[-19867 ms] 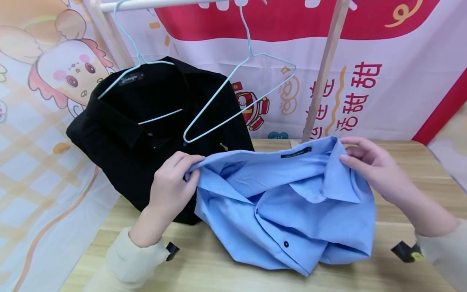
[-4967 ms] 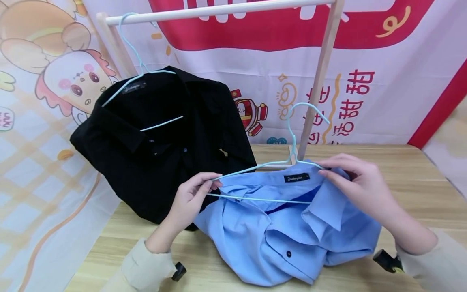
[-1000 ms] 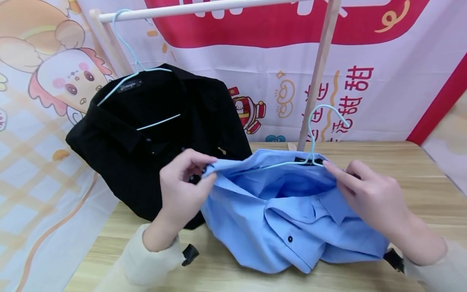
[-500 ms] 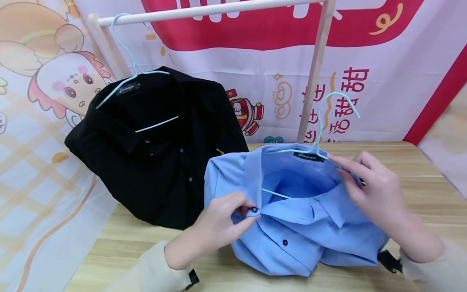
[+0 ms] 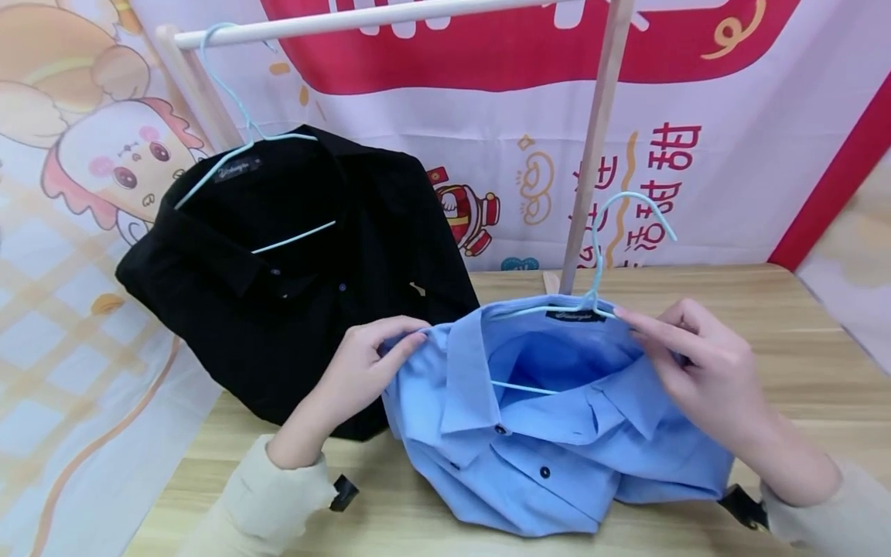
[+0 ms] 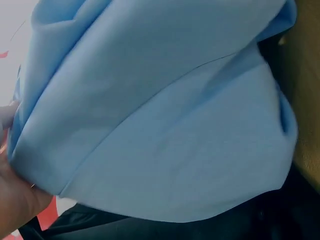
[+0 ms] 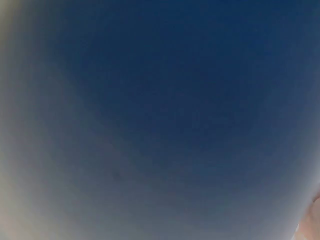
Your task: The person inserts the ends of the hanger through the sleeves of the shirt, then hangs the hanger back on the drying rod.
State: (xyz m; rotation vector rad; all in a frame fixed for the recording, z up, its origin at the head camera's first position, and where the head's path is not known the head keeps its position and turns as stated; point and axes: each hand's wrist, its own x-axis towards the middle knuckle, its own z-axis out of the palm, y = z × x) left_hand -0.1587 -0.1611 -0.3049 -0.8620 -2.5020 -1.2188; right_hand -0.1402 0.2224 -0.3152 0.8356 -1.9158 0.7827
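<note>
A light blue button-up shirt (image 5: 529, 480) lies bunched on the wooden table, neck opening upward. Inside its collar sits a pale mint wire hanger (image 5: 597, 263), hook standing up beyond the neck label. My left hand (image 5: 355, 371) pinches the shirt's left shoulder between thumb and fingers; the hanger's left end is hidden under the cloth there. At the right side of the collar, my right hand (image 5: 710, 371) pinches the hanger's arm. The left wrist view shows shirt fabric (image 6: 165, 115) stretching from the fingers. Blurred blue cloth (image 7: 175, 100) fills the right wrist view.
Behind on the left, a black shirt (image 5: 390, 232) hangs on another mint hanger (image 5: 240, 108) from a wooden rack's rail (image 5: 390, 14). The rack's right post (image 5: 595, 147) stands behind the blue shirt. A printed cloth backdrop (image 5: 445, 124) closes off the rear.
The second hanger left the rail and went into the blue shirt. Within the last second, my left hand moved from the collar edge to a front button, then up to the shoulder; the collar now lies folded down.
</note>
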